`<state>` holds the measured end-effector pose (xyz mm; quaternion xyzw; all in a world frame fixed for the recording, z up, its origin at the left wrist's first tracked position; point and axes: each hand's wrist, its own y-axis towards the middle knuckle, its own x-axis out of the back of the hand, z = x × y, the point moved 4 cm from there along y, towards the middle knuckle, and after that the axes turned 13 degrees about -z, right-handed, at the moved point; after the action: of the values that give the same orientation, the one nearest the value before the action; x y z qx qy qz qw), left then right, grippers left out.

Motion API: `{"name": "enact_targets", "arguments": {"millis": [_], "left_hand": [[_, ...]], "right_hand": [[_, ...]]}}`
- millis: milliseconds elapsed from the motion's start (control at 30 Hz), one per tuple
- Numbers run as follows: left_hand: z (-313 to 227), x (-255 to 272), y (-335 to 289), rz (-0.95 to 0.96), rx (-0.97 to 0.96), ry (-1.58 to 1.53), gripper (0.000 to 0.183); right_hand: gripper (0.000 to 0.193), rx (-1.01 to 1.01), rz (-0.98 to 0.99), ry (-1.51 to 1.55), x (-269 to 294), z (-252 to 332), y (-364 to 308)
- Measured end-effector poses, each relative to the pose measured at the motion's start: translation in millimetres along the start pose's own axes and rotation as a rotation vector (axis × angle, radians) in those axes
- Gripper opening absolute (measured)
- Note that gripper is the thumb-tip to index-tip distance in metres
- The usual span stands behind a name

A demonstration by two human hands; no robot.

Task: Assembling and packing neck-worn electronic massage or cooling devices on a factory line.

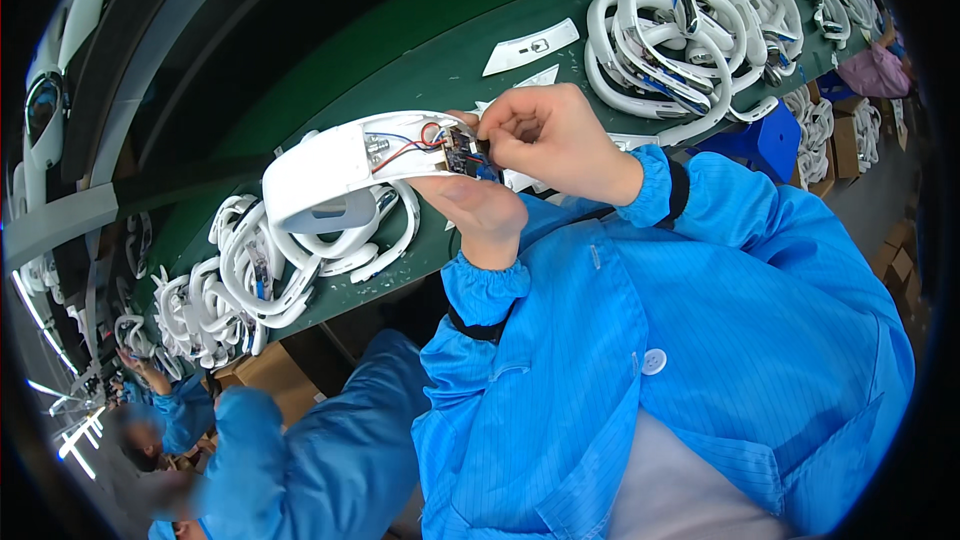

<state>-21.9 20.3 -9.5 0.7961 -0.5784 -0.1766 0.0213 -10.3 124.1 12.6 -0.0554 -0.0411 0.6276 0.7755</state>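
shell [320,162]: white and curved, it's sitting just left of the frame's centre, over the green table [440,65], its hollow side showing.

circuit board [462,154]: it's peeking out at the shell's right end, right there between the two hands.

wires [404,148]: red and blue, they're running through the hollow to the circuit board.

left hand [482,210]: it's gripping the shell's right end from below, closed around it, the thumb side showing and most fingers hiding behind.

right hand [560,140]: it's working at the circuit board's outer edge, fingers curling, thumb and index finger nearly meeting; whether they're pinching something small, i cannot tell.

flat panel [531,46]: white, it's lying on the table, upper middle of the frame.

ring pile [690,40]: white loops are heaping up at upper right.

second pile [262,270]: more white loops are crowding the left, below the shell.

blue coat [720,290]: the wearer's front is filling the lower right.

co-worker [310,455]: another person in blue is sitting at lower left.
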Motion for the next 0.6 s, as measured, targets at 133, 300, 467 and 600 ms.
{"name": "enact_targets", "arguments": {"millis": [133, 300, 467, 600], "left_hand": [[-4, -5, 1, -0.006, -0.008, 0.040, 0.079], [2, -4, 4, 0.026, -0.051, 0.059, 0.079], [-2, -10, 1, 0.009, -0.044, 0.083, 0.081], [3, -6, 2, -0.014, 0.030, -0.002, 0.080]], "right_hand": [[0.013, 0.040, 0.017, 0.052, 4, 1, 2], [0.016, 0.030, 0.021, 0.100, 3, 3, 3], [0.013, 0.132, -0.037, -0.035, 5, 7, 2], [0.011, 0.335, -0.123, -0.173, 4, 14, -1]]}}
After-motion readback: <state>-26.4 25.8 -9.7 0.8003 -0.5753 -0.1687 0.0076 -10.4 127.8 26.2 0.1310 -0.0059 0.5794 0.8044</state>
